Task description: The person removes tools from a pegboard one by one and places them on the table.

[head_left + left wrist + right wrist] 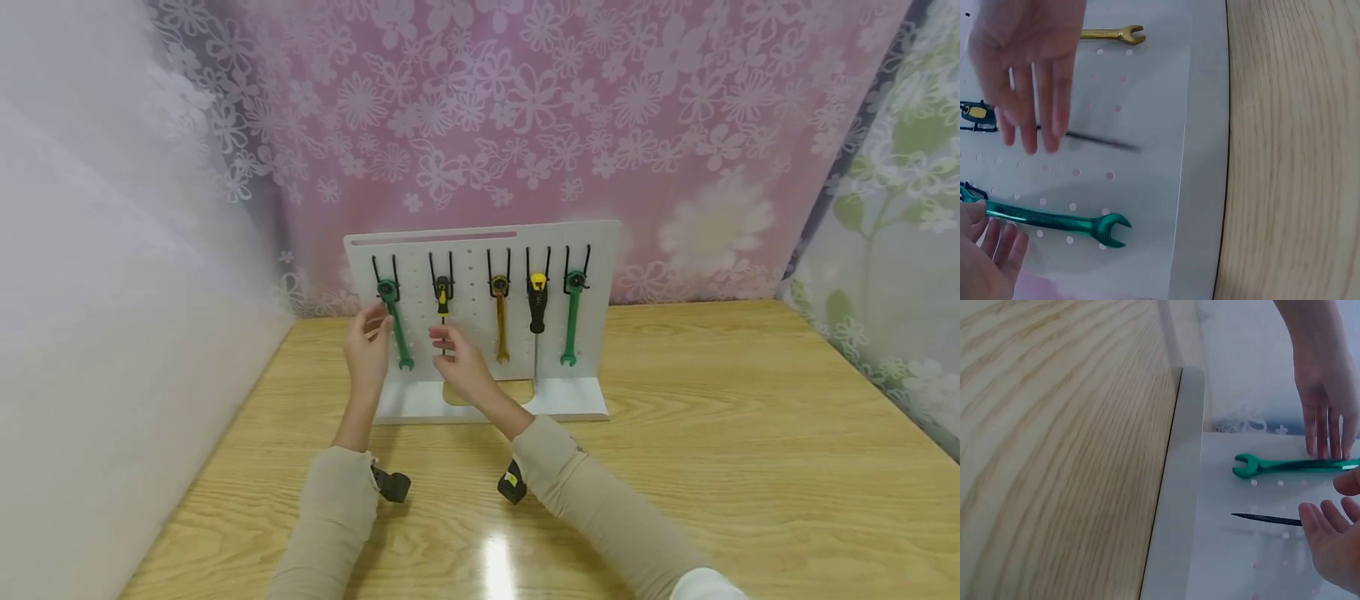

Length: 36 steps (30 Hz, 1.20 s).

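Toward the far side of a pale wood-grain table (pixel 750 400), a white perforated pegboard (pixel 592 333) stands upright on its own flat base, with five tools hanging in a row from black two-pronged hooks (pixel 508 271). At the far left of the row is a shiny green metal wrench (pixel 397 329), its open end pointing down. The person's left hand (pixel 367 346) is at this wrench, palm open and fingers loosely extended along the handle, the thumb tip over its upper part; whether the thumb presses on the metal cannot be told, and no closed grip shows. Next to the right hangs a small screwdriver with a black and yellow handle (pixel 442 300) and a dark thin shaft. The person's right hand (pixel 461 358) is in front of that shaft, thumb and fingers apart, gripping nothing; contact with the shaft cannot be told. Farther right come a gold-coloured metal wrench (pixel 501 325), a larger black screwdriver with a yellow top (pixel 537 304) and a second green metal wrench (pixel 572 325). Both arms reach from the near side in beige sleeves (pixel 337 492), and beyond the board hangs a pink curtain with white flowers (pixel 525 125)
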{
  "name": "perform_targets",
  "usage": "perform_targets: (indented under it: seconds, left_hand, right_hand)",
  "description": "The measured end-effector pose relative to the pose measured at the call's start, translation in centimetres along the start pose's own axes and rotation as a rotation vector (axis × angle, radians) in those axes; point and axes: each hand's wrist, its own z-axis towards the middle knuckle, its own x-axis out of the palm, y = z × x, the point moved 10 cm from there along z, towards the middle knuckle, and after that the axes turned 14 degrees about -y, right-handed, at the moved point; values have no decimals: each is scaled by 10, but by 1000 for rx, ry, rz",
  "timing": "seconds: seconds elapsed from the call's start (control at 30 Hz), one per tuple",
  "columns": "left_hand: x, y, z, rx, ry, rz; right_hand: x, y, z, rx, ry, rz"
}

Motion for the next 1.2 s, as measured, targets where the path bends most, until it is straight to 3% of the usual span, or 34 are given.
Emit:
perform_targets:
  seconds: [0.2,0.4,0.7,1.0,1.2]
  left_hand:
    - [5,6,-2,-52,-9,-7]
    - [6,11,-3,-125,-8,-59]
    - [9,18,-10,-291,89,-161]
    - [8,13,-15,-412,126,-224]
    - [5,11,-18,-430,167,-186]
  right_hand:
    - [25,-12,5,-10,40,-107]
    - [42,-24,5,49,97,-171]
    - [50,-49,-8,116,134,-244]
    - [44,-37,-14,59,103,-152]
    - [43,-31,-21,88,143,-148]
